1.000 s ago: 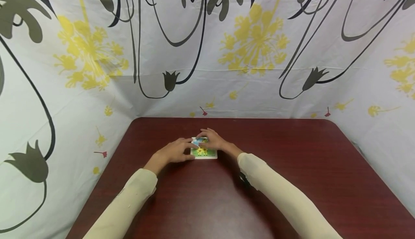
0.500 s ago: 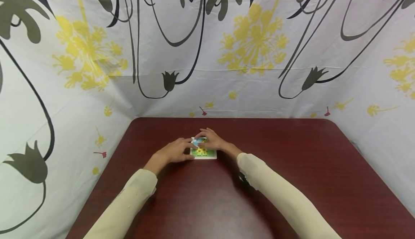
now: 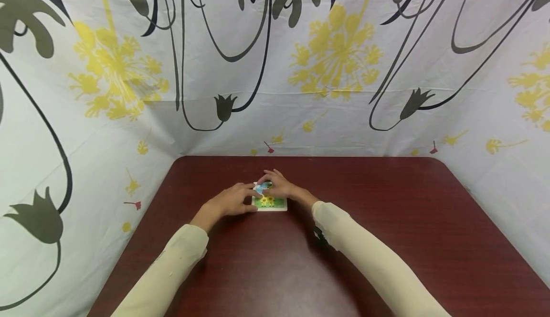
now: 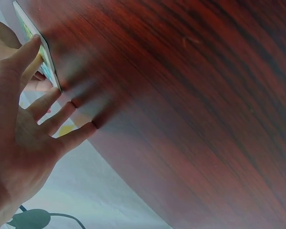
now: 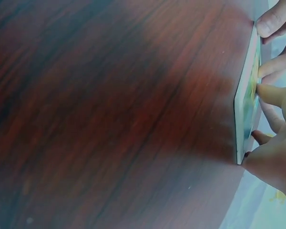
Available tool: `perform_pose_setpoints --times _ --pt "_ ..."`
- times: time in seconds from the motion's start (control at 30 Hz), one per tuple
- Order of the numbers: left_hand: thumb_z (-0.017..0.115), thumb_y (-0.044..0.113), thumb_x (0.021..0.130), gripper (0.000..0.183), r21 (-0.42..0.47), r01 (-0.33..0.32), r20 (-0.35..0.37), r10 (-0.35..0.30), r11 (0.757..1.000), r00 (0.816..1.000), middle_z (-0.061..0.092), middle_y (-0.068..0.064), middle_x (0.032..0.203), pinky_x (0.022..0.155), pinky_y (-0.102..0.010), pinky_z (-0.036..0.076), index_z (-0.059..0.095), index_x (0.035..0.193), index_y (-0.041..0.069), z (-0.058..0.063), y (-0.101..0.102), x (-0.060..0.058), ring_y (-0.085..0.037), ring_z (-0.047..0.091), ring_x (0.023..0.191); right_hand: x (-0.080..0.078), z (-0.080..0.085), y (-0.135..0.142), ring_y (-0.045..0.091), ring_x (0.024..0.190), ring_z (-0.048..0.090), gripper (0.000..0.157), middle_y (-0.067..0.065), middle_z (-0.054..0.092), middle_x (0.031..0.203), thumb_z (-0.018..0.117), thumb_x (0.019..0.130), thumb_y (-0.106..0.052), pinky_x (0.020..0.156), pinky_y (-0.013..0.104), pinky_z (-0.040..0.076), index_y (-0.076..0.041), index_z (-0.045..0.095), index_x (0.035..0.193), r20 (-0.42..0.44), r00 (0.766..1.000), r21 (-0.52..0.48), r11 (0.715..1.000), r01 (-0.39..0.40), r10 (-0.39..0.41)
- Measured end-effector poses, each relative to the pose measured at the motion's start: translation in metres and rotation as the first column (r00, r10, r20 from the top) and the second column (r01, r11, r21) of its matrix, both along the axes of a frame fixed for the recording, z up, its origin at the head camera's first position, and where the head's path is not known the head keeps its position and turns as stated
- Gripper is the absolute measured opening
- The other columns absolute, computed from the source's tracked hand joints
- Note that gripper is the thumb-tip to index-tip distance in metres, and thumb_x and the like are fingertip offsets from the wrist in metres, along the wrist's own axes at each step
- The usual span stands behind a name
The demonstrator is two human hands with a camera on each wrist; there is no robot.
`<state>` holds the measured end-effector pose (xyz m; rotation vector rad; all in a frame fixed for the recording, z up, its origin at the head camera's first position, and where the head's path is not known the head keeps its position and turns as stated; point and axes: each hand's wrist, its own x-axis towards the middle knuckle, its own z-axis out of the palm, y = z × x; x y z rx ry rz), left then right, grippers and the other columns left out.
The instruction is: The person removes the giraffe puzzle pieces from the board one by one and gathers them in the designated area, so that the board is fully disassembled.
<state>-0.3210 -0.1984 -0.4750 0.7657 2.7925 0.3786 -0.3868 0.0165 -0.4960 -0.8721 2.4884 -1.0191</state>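
Observation:
A small picture puzzle [image 3: 279, 206], white-bordered with yellow giraffe-like figures on green, lies flat on the table. In the head view my left hand [image 3: 232, 199] is at its left side, fingers fairly straight. Its thumb rests on the near left corner, and the left wrist view shows other fingertips touching the tabletop by the edge. My right hand [image 3: 280, 185] arches over the far right part with bent thumb and fingers. They seem to pinch a blue puzzle piece [image 3: 262, 187], mostly covered. The right wrist view shows right thumb and fingertips against the board [image 5: 239, 114].
The dark red wooden table [image 3: 386, 221] has rounded far corners. A white cloth [image 3: 301, 131] printed with flowers hangs behind it and along both sides. A small dark object [image 3: 320, 236] shows under the right sleeve's cuff.
My right hand has shifted very slightly left over the puzzle, and the blue part under its fingers looks a little turned. The left hand stays in place.

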Motion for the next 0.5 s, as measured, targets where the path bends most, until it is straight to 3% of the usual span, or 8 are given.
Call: perform_pose_setpoints --times 0.27,0.5 --pt "0.072 0.041 0.099 0.046 0.001 -0.011 0.007 0.011 1.000 1.000 0.039 -0.010 0.164 0.112 -0.063 0.039 0.067 0.140 0.023 -0.0002 -0.0004 0.0018 -0.036 0.034 0.150 -0.0032 -0.0095 0.0061 0.047 0.156 0.010 0.031 0.026 0.032 0.164 0.067 0.102 -0.014 0.123 0.063 0.013 -0.002 0.066 0.130 -0.072 0.997 0.002 1.000 0.009 -0.009" --pt "0.072 0.042 0.098 0.046 -0.004 -0.011 0.005 0.011 1.000 1.000 0.039 -0.010 0.164 0.111 -0.063 0.039 0.067 0.140 0.024 -0.0005 -0.0013 0.0002 -0.036 0.034 0.151 -0.0036 -0.0071 0.0051 0.048 0.156 0.009 0.028 0.027 0.031 0.164 0.067 0.102 -0.014 0.123 0.062 0.013 -0.001 0.066 0.127 -0.059 0.998 0.008 1.000 0.005 -0.004"
